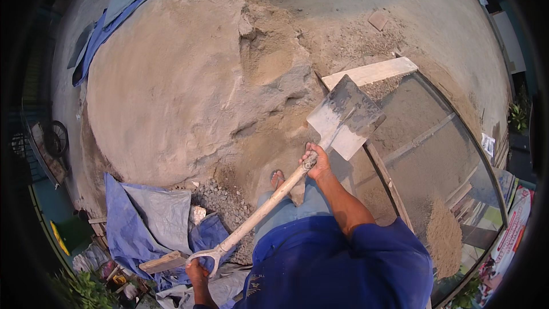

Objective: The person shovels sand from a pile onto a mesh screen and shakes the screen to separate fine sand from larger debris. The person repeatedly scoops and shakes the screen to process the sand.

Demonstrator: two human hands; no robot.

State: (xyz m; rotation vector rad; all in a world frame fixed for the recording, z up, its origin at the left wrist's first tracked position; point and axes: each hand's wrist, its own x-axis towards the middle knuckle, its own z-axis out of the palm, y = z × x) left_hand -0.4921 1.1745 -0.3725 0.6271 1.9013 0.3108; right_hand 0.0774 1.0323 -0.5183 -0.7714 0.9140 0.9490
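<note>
Large tan sand heap [183, 80]: fills the upper left and centre of the frame; a scooped hollow shows near its upper right edge.

Wood-framed wire-mesh sieve screen [434, 154]: right of frame, tilted, sand spread across its mesh, and a small cone of sifted sand [445, 237] at its lower end.

Crumpled blue plastic tarpaulin [148, 223]: lower left, at the foot of the heap, with loose grey gravel [223, 200] just beside it. A second strip of blue sheet [120, 11] runs along the heap's upper left rim.

Long wooden-handled shovel with a flat metal blade [343, 117]: runs diagonally from lower left to centre right. The blade is raised, above the near edge of the sieve screen, with a thin grey residue on its face.

Right hand [316, 160]: clenched around the shaft just below the blade socket, arm coming from a blue sleeve.

Left hand [197, 272]: lower centre-left, closed on the D-shaped grip at the handle's end.

Bare foot in a sandal [277, 178]: on the sand under the shaft, centre of frame.
</note>
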